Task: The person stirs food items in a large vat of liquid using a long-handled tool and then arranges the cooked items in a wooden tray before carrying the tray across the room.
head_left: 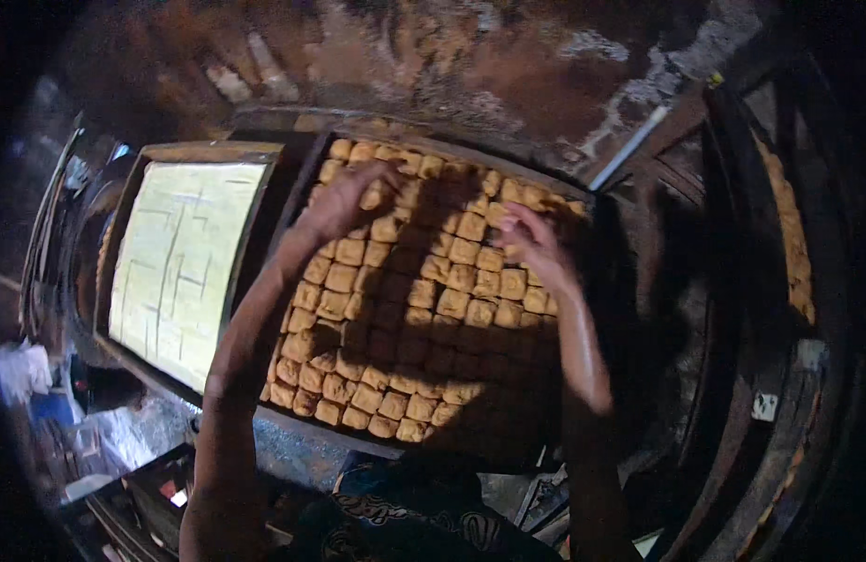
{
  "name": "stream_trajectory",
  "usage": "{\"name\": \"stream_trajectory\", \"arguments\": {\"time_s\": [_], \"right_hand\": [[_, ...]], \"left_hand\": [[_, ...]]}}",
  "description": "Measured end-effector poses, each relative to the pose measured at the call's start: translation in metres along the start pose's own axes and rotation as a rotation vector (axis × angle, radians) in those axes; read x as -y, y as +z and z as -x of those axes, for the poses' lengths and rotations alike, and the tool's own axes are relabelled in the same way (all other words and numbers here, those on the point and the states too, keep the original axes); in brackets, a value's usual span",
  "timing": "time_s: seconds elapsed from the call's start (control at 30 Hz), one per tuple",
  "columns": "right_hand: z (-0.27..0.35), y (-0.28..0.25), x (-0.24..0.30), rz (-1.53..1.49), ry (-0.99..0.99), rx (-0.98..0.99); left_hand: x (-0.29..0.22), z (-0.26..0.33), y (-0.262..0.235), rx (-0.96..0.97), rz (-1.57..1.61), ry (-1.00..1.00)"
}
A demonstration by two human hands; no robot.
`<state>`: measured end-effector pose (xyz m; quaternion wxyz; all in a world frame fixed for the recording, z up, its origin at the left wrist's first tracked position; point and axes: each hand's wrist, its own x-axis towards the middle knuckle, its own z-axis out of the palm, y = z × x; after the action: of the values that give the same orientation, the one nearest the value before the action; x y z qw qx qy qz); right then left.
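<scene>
A broad tray (325, 434) in front of me is filled with rows of small golden-brown square pieces (454, 302), puffy like buns or fried tofu; I cannot tell which. Over the far left of the rows, my left hand (344, 201) curls its fingers and thumb around one piece (373, 196); its fingertips are slightly blurred. My right hand (538, 245) hovers at the far right of the tray, fingers apart and pointing inward, with nothing visible in them. Shadows from my arms and body darken the middle and the near right of the rows.
To the left lies a wooden frame (273, 155) around a pale yellow sheet (185, 253) with dark line marks. A stained brown wall (433, 66) rises behind the tray. A pale pipe (629, 147) slants at the far right, and timber (768, 450) stands along the right.
</scene>
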<state>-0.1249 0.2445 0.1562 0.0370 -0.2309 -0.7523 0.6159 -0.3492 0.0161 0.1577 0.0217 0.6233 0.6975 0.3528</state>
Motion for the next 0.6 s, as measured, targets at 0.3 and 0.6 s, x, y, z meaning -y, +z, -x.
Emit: {"name": "stream_trajectory", "arguments": {"time_s": [0.3,0.6], "right_hand": [[0.034,-0.085,-0.009,-0.150,0.057,-0.257],[0.044,-0.102,-0.045,0.058,-0.112,-0.538]], "left_hand": [[-0.089,-0.096,0.123,-0.007,0.090,0.008],[-0.002,-0.083,0.288,-0.478,-2.668,0.240]]}}
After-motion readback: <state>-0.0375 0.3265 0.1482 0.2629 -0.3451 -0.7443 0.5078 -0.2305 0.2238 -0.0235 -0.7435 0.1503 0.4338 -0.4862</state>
